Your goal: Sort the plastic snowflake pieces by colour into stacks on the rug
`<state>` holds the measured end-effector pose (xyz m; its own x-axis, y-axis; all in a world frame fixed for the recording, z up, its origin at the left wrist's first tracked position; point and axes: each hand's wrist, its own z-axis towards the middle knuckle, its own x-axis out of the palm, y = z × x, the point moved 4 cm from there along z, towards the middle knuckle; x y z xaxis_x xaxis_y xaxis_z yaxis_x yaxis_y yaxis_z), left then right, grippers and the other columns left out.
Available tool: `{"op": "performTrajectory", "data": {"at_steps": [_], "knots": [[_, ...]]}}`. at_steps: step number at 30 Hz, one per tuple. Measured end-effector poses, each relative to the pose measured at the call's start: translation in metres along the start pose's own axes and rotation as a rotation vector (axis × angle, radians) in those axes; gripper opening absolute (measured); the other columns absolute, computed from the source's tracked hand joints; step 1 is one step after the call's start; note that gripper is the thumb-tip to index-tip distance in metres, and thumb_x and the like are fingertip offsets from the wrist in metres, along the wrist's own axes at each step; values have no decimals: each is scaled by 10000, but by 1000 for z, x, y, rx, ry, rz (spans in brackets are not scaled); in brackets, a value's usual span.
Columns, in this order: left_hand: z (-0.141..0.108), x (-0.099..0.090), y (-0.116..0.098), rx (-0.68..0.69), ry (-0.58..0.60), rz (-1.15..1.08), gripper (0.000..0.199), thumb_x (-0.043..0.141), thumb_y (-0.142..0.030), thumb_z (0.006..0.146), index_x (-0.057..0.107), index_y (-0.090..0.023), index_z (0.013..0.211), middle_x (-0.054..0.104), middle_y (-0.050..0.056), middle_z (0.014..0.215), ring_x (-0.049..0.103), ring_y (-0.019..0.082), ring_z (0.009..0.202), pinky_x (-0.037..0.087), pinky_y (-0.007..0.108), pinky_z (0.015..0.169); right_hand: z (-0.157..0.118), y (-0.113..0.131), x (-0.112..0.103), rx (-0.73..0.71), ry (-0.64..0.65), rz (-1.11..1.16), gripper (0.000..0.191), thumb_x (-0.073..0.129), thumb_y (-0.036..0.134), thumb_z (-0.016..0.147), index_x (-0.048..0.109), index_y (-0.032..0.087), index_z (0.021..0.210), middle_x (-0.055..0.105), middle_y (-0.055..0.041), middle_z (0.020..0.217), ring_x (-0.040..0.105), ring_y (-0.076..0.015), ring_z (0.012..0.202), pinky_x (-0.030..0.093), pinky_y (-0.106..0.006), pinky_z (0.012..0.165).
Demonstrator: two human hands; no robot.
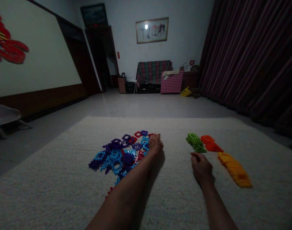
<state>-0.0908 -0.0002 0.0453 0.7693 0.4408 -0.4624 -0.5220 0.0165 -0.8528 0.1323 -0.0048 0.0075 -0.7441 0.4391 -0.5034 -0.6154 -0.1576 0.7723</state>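
Note:
A loose pile of blue, purple and red toothed plastic pieces [117, 156] lies on the pale mat [174, 198]. My left hand [156, 143] is at the pile's right edge, fingers curled over a red piece [151, 135]; what lies under the fingers is mostly hidden. To the right, my right hand [201, 166] rests near the mat with its fingers curled in, and its palm side is hidden. Just beyond it are a green stack [195, 142] and an orange-red stack [211, 143]. A yellow-orange stack [235, 169] lies to its right.
Beyond the mat is a tiled floor [141, 107]. A round low stool or table [4, 115] stands at the left. Dark curtains [243, 57] hang at the right. Against the far wall are a covered piece of furniture [154, 72] and a checked cloth [171, 83].

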Motion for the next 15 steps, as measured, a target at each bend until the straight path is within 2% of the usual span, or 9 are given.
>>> {"op": "performTrajectory", "data": {"at_steps": [3,6,12,15], "knots": [[21,-20,1,9,6,93,353,575,-367,932,577,-182,1233,591,102,1258,610,215,1062,542,435,898,1,1,1,-11,8,-2,379,431,395,708,701,194,882,689,-95,968,630,-237,861,486,-378,880],[32,-27,2,28,17,161,348,572,-363,934,579,-182,1232,592,102,1256,610,214,1061,542,430,897,1,1,1,-19,7,-14,369,431,391,708,699,202,876,690,-90,962,633,-237,861,492,-378,870],[33,-11,8,88,38,248,364,576,-370,931,572,-178,1240,590,100,1258,611,214,1061,545,436,893,1,1,2,-49,7,-22,356,430,390,713,696,210,865,699,-87,948,631,-238,867,492,-377,862],[31,-1,14,123,51,276,311,575,-316,928,603,-165,1198,617,126,1210,608,235,1066,518,417,911,1,2,2,-52,-3,-20,354,429,390,708,697,209,852,702,-87,933,631,-240,866,491,-381,866]]}}
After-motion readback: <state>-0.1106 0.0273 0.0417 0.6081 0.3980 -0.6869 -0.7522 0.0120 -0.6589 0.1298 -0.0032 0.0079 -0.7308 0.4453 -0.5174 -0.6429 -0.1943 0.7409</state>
